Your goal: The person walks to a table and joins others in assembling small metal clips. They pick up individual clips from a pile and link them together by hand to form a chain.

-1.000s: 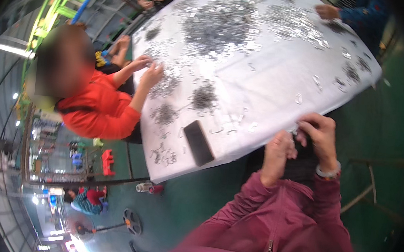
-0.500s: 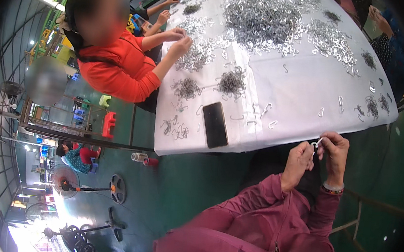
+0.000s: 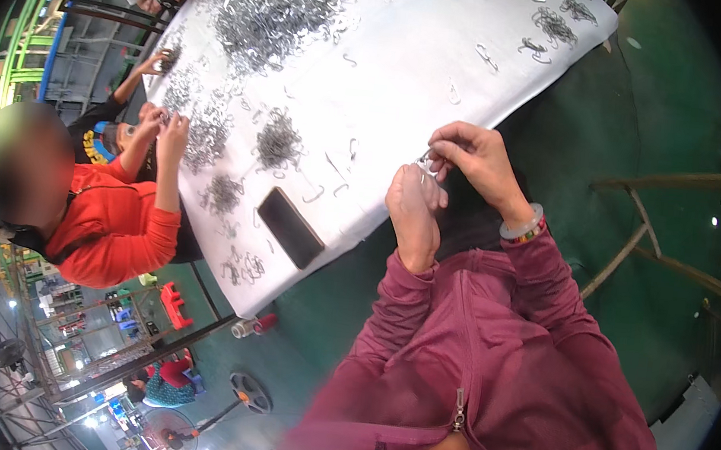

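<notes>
- A white counter [image 3: 409, 82] fills the upper half of the view, tilted across the frame, its near edge running just past the wearer's hands.
- A person in a maroon zip jacket [image 3: 486, 367], the camera's wearer, sits at that near edge, both forearms reaching up toward it.
- A co-worker in an orange top [image 3: 117, 232] sits at the left side of the counter, hands raised over a small heap of metal pieces.
- Heaps of small silver wire hooks [image 3: 277, 4] cover the far part of the counter, with smaller clusters and loose pieces scattered toward the near edge.
- A dark flat phone [image 3: 290, 227] lies on the counter near its lower left corner, well apart from the wearer's hands.
- The right hand [image 3: 476, 156], a pale bangle on its wrist, has its grip pressed together, fingertips pinching a small wire piece [image 3: 425, 162] right at the counter's near edge.
- The left hand [image 3: 412, 208] meets the same wire piece from below, its grip closed around the lower end; the two hands touch at the fingertips.
</notes>
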`<state>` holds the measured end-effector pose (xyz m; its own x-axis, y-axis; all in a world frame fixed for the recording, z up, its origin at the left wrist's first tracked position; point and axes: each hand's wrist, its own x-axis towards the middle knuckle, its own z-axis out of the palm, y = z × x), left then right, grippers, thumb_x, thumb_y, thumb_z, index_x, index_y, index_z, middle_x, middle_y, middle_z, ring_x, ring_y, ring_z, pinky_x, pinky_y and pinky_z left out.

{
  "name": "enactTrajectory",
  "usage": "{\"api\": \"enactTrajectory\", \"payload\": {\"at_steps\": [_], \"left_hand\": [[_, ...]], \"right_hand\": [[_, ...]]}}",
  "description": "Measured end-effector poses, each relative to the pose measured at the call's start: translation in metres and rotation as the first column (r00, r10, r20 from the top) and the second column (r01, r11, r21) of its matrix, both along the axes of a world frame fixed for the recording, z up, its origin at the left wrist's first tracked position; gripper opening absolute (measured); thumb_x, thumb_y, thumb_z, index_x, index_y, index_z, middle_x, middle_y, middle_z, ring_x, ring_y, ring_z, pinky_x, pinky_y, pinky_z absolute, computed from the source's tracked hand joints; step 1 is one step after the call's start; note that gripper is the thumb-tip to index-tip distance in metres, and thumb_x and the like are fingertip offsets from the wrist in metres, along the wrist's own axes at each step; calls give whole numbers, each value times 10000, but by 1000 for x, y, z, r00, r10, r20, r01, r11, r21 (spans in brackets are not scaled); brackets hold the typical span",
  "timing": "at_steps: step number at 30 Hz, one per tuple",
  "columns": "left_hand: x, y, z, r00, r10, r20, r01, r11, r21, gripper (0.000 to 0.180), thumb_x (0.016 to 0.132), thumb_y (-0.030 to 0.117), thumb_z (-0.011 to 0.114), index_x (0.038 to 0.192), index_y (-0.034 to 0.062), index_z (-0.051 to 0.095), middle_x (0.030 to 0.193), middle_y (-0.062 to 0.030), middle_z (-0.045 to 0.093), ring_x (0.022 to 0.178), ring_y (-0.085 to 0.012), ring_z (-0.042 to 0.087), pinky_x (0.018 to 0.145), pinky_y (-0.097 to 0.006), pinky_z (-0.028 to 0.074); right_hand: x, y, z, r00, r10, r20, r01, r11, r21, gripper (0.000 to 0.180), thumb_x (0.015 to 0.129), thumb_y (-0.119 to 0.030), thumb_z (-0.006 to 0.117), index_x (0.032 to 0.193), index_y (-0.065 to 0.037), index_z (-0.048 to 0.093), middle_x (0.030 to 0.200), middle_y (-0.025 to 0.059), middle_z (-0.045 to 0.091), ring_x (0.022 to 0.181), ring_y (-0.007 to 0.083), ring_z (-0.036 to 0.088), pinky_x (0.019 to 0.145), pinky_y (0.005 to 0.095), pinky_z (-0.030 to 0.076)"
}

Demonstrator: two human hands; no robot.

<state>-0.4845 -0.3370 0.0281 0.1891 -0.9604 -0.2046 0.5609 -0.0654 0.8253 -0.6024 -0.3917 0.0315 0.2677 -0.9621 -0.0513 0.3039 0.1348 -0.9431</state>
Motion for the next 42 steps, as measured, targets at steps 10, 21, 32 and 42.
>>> {"api": "enactTrajectory", "payload": {"at_steps": [10,21,32,42], "left_hand": [[4,-4,5,942,109,316,-68,988,-137,322,1047,268,440,784,82,429,617,11,374,537,-83,379,512,-246,390],[56,-35,16,566,-35,824,103,994,-28,341,1038,289,489,802,44,511,655,-4,484,575,-61,463,503,-226,412],[68,-62,29,680,-75,729,125,992,-14,375,1040,308,478,762,58,495,631,2,477,548,-58,449,512,-213,407],[59,-65,22,292,115,949,172,970,-171,256,1018,197,517,840,14,532,621,-91,541,521,-153,491,496,-317,411]], "right_hand": [[4,13,13,999,-53,-13,51,988,-147,93,891,1,640,972,22,682,832,68,701,751,103,665,678,226,540],[-29,-50,10,853,238,-464,-252,967,33,115,843,2,611,893,89,667,705,105,670,587,118,637,520,243,542],[-25,-113,-3,823,-115,-556,-44,963,-265,413,952,-282,588,1277,-26,591,997,91,679,836,137,634,647,264,499],[29,-38,10,996,60,-68,-56,997,59,233,935,-199,632,1033,10,664,794,21,655,674,62,588,559,193,428]]}}
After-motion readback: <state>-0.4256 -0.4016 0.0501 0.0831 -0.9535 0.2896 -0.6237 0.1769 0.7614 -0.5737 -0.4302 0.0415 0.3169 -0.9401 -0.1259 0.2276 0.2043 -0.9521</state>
